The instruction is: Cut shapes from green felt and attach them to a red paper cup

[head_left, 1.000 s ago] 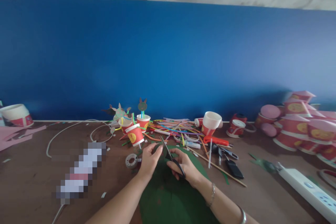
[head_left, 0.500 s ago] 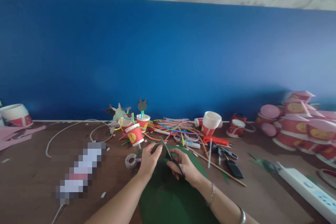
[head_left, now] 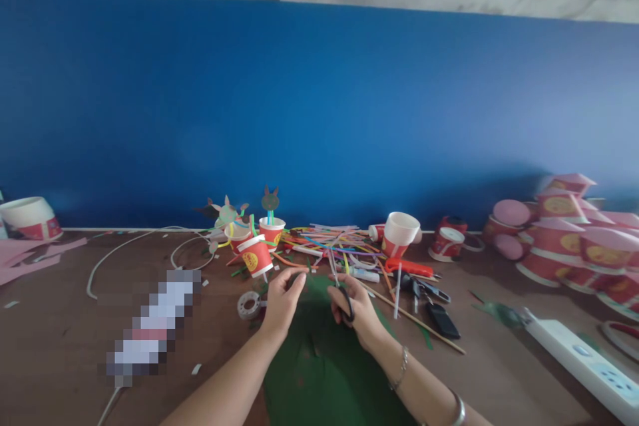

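My left hand point(head_left: 283, 303) pinches the top edge of a dark green paper sheet point(head_left: 312, 359), which lies flat on the wooden table point(head_left: 479, 373) and runs under my forearms. My right hand point(head_left: 355, 309) holds black-handled scissors point(head_left: 344, 298) with their thin blades pointing up and away from me. The blades stand just right of the sheet's top edge. Part of the sheet's right edge is hidden behind my right hand. A roll of clear tape point(head_left: 248, 305) lies just left of my left hand.
A heap of coloured straws point(head_left: 329, 246) and paper cups point(head_left: 257, 256) with small paper figures stand just beyond my hands. Keys and a black fob point(head_left: 442, 319) lie to the right, beside a white power strip point(head_left: 579, 363). Stacked red cups point(head_left: 574, 246) fill the right. A pixelated patch point(head_left: 152, 326) covers something on the left.
My right hand and the scissors have moved right, away from my left hand, and the blades now stand more upright. My left hand has barely moved.
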Motion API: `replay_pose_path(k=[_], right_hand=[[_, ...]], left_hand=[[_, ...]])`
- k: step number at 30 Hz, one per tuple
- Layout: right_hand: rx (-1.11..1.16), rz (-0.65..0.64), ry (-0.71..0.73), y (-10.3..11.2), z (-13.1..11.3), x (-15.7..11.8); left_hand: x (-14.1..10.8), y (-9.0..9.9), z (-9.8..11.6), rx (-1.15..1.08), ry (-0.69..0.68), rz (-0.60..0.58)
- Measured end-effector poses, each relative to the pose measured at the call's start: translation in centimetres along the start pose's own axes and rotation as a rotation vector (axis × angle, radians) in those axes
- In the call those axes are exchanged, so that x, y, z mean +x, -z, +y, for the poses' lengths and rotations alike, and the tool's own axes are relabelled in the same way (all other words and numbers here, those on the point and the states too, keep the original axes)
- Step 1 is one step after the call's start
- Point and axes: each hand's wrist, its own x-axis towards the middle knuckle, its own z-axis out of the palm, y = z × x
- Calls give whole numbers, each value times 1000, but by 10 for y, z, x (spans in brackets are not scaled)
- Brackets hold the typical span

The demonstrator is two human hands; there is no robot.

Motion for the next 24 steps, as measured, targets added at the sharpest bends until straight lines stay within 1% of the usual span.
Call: replay_pose_path(k=[2, 4, 7, 9, 10, 12, 14, 15, 16, 17, 20, 22, 24], right_hand=[[34, 44, 17, 3, 0, 1], [49, 53, 25, 4, 0, 2], [41, 48, 28, 4, 0, 2], [26, 60, 31, 3, 0, 1], [18, 66, 34, 3, 0, 1], [8, 75, 41, 3, 0, 1], [5, 84, 43, 4, 0, 1], [6, 90, 42, 4, 0, 1], [8, 94, 41, 4, 0, 1], [11, 95, 39, 5, 0, 2], [18, 94, 47, 5, 0, 2], [18, 93, 56, 6, 1, 3], [16, 91, 65, 6, 3, 4]], left_hand=[[1, 1, -1, 6, -16, 15], [1, 1, -1, 52, -10, 2], [2, 2, -4, 169, 35, -48], [2, 2, -6, 253, 28, -55], [2, 2, -7, 300, -5, -43], [2, 3, -7, 409, -126, 4], [0, 2, -1, 535, -267, 51], [-3, 2, 4, 604, -317, 55], [-6, 0, 10, 674, -347, 38], [-11, -2, 16, 751, -351, -12], [-27, -10, 32, 1000, -296, -249], [-38, -16, 38, 1128, -247, -325], [-46, -20, 40, 1204, -200, -363]])
